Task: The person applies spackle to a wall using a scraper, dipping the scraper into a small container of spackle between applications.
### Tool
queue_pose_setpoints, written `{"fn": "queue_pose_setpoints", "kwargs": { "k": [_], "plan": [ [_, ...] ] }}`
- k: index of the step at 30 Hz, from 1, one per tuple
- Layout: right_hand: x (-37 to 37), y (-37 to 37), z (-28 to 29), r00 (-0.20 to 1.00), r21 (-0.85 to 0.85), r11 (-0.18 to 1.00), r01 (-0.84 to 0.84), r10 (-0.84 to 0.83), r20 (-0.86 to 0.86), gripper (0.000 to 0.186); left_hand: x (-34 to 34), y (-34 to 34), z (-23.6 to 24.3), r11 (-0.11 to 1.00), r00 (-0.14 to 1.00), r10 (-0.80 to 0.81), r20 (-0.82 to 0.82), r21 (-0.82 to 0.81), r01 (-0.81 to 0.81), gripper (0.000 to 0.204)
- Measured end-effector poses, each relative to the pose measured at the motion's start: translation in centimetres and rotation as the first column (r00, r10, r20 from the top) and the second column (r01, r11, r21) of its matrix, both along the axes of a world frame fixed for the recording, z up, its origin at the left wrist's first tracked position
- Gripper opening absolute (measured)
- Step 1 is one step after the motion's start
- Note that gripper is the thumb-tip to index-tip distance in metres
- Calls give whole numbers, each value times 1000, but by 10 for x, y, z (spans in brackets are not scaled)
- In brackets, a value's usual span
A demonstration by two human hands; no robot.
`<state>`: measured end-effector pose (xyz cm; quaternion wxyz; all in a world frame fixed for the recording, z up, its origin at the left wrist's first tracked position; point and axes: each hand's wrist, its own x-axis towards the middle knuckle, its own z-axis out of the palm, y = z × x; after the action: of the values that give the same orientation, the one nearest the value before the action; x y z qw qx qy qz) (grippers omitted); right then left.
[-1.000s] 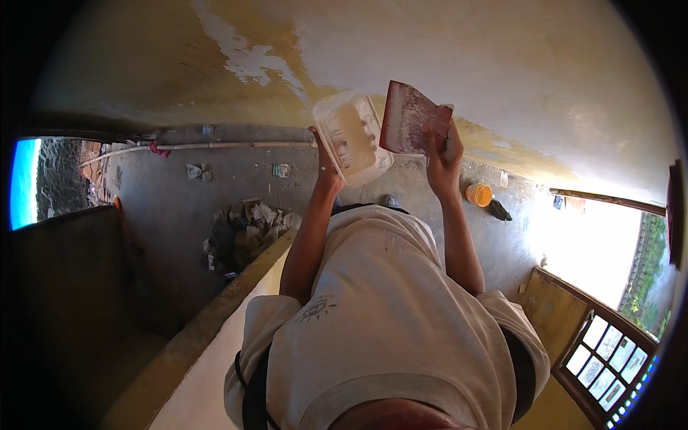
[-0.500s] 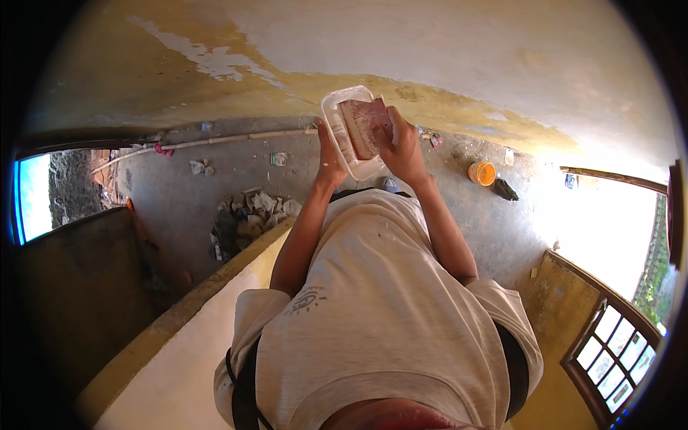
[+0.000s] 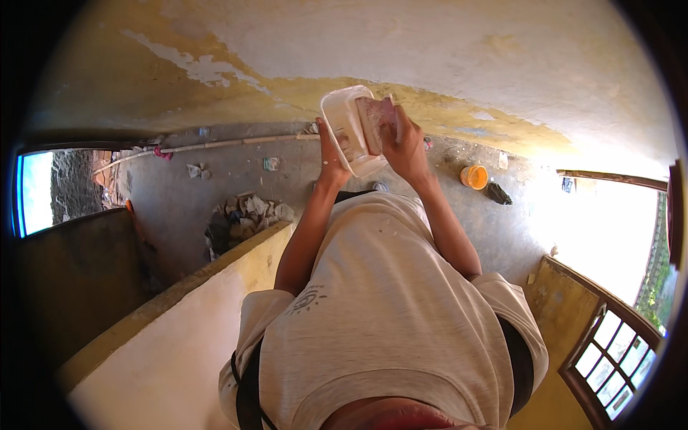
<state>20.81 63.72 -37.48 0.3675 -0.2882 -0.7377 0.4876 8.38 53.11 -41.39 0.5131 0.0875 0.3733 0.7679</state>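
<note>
My left hand (image 3: 332, 159) grips a white plastic tub (image 3: 342, 113) by its left side, tilted so its inside shows. Thin whitish residue coats the tub's inner walls. In my right hand (image 3: 407, 149) is a flat, rectangular, reddish-brown putty spreader (image 3: 373, 120), smeared with pale material. Its lower part reaches into the right side of the tub, close to the tub wall; whether it touches is hard to tell. The fingers of my right hand wrap round the spreader's right edge and partly hide it.
Ahead stands a patchy yellow and whitish wall (image 3: 301, 50) with peeled spots. A long pole (image 3: 236, 141) lies along its foot. On the floor are an orange bucket (image 3: 474, 177), a dark bag (image 3: 499, 193) and a rubbish heap (image 3: 247, 215). A low wall (image 3: 193, 308) rises at my left.
The spreader has shifted right within the tub and turned more edge-on, uncovering more of the tub's inside. The tub stays in my left hand at almost the same place.
</note>
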Motion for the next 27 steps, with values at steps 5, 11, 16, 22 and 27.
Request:
{"fn": "queue_pose_setpoints", "kwargs": {
  "k": [5,11,16,22,27],
  "plan": [
    [10,-16,-5,997,63,997,-54,56,-45,21,16,0,-28,998,997,-34,63,54,31,74],
    [39,-5,6,994,-13,994,-108,108,-15,26,48,6,-18,1000,997,-12,70,-25,14,78],
    [60,13,-3,994,32,998,-60,56,94,24,53,-3,-16,989,996,-75,49,135,68,73],
    [52,-9,-11,979,58,981,-183,176,103,31,61,2,0,999,996,-30,87,-22,32,84],
    [49,-17,-9,970,70,968,-241,237,58,31,62,-7,3,998,995,9,95,-66,-2,86]
  ]
}}
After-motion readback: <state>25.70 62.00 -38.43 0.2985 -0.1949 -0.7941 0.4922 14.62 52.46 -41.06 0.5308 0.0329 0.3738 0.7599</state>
